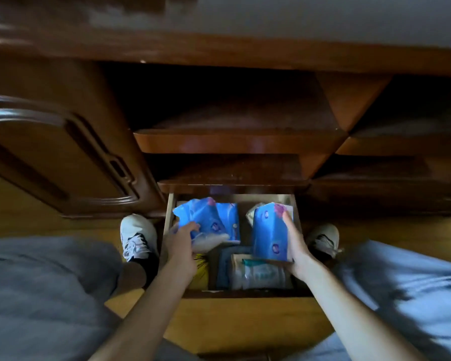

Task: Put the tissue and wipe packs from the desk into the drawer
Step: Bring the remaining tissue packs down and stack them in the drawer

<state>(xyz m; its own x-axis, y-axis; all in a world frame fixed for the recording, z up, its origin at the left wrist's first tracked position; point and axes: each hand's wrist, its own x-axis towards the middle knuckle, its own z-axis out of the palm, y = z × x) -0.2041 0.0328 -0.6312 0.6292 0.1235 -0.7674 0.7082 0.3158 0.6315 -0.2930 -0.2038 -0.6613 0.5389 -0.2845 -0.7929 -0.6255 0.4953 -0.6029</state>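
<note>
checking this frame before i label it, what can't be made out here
Head view only:
- Print on the blue pack in the right hand: blurred, too small.
- Pack gripped by the left hand: crumpled, partly behind fingers.
- Drawer floor: covered by contents.
- Desk top: cut off by the upper edge.

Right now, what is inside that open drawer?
The drawer holds blue packs, a clear wipe pack and something yellow. Both hands' packs hide whatever lies beneath.
</note>
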